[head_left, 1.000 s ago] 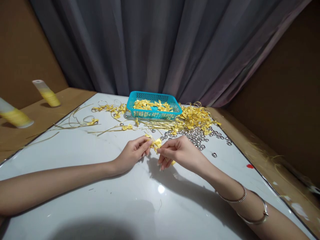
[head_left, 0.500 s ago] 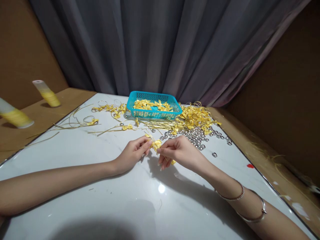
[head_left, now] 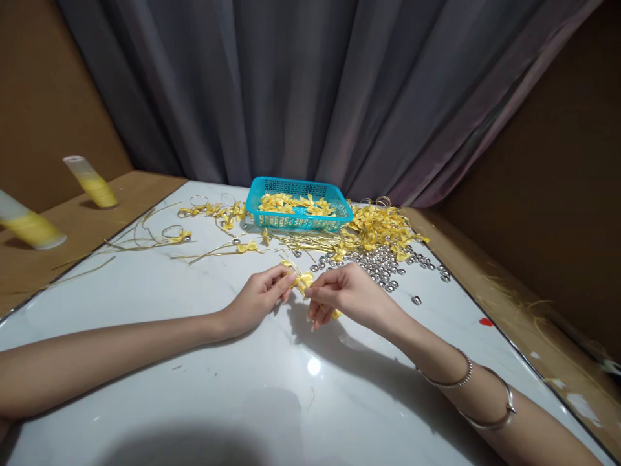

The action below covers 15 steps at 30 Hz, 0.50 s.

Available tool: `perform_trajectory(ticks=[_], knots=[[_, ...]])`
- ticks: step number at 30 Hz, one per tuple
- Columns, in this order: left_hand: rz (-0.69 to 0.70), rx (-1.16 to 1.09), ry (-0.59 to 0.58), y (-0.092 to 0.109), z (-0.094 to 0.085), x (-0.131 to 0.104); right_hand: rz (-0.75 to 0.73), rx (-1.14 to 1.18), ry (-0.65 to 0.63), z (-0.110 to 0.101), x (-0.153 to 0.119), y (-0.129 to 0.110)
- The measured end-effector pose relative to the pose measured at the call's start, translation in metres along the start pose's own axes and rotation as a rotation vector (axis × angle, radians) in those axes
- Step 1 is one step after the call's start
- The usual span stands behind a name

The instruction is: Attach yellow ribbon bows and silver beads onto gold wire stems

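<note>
A small yellow ribbon bow is held between my two hands over the white marbled table. My left hand pinches its left side between thumb and fingers. From the right, my right hand pinches the bow's lower right edge. Thin gold cord ends show around the bow. Another bit of yellow ribbon peeks out below my right fingers; what it belongs to is hidden. Just beyond my right hand lies a pile of silver oval beads.
A turquoise basket with yellow bows stands at the back. Right of it is a heap of yellow bows on gold cords. Two yellow spools stand left; gold cords lie nearby. A red scrap sits right.
Almost nothing differs. My right hand and wrist have shifted very slightly; both hands keep their pinch on the bow.
</note>
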<state>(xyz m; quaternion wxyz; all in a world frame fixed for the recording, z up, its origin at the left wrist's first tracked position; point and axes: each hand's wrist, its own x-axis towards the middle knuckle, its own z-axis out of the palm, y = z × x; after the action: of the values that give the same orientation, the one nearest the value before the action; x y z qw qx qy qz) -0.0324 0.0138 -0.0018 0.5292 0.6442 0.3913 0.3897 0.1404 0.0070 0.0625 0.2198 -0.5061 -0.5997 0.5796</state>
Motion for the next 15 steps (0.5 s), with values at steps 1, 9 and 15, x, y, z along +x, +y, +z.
perform_trajectory(ticks=[1,9,15], knots=[[0.0,0.002,-0.001,0.0,0.0,0.0,-0.001,0.0,0.0,0.0,0.0,0.0],[0.063,0.154,-0.011,0.001,0.0,-0.002,0.0,0.025,-0.023,0.0,0.002,0.003],[0.154,0.331,-0.036,0.0,-0.001,-0.002,-0.013,0.014,-0.046,0.0,0.007,0.012]])
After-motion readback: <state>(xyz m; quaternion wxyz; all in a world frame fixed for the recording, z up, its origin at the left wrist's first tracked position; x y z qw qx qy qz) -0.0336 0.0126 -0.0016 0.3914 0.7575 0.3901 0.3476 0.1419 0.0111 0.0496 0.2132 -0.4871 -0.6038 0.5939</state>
